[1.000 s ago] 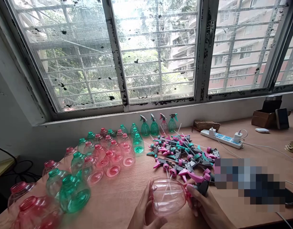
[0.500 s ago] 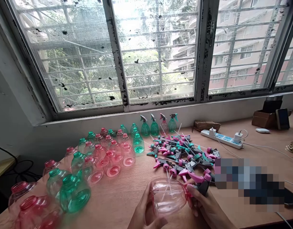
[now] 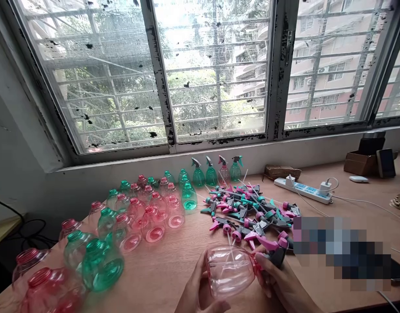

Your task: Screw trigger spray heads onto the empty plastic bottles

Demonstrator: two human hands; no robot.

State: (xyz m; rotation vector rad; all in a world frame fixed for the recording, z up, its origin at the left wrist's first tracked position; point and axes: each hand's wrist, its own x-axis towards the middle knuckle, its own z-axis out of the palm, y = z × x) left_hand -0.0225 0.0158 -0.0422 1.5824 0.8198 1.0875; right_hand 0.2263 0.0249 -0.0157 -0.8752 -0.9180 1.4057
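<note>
A clear pink spray bottle (image 3: pixel 230 271) lies sideways between my hands, its base to the left and its neck to the right. My left hand (image 3: pixel 198 289) is wrapped round the base end. At the neck, my right hand (image 3: pixel 273 271) has its fingers closed round the collar of a pink and black trigger sprayer (image 3: pixel 276 250). The sprayer's thin tube shows inside the bottle. Whether the collar is fully seated is hidden by my fingers. Just beyond the bottle lies a pile of loose trigger sprayers (image 3: pixel 245 208) in pink, green and black.
Open pink bottles (image 3: pixel 154 226) and green bottles (image 3: pixel 104 265) stand across the table's left side. Several bottles with sprayers fitted (image 3: pixel 211 174) line the wall under the window. A white power strip (image 3: pixel 302 190) with cables lies at the right, near a brown box (image 3: pixel 361 161).
Almost nothing differs. Both hands keep their grip on the bottle and sprayer, with only a very slight shift.
</note>
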